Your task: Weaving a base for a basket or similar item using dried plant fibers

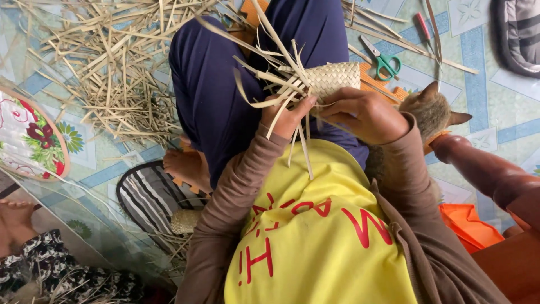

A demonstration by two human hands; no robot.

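Observation:
A small woven pouch of pale palm-leaf strips [332, 79] sits over my lap, with loose strip ends [264, 84] sticking out to the left. My right hand [363, 115] grips the pouch's woven body from below. My left hand [287, 115] pinches several of the loose strips next to the weave. Both arms wear brown sleeves over a yellow shirt, and dark blue trousers lie beneath the work.
A heap of cut leaf strips [107, 67] covers the patterned floor at upper left. Green-handled scissors [382, 61] lie at upper right. A cat [430, 112] sits against my right arm. A round flowered tray [28, 135] is at left; another person's foot [14, 222] shows lower left.

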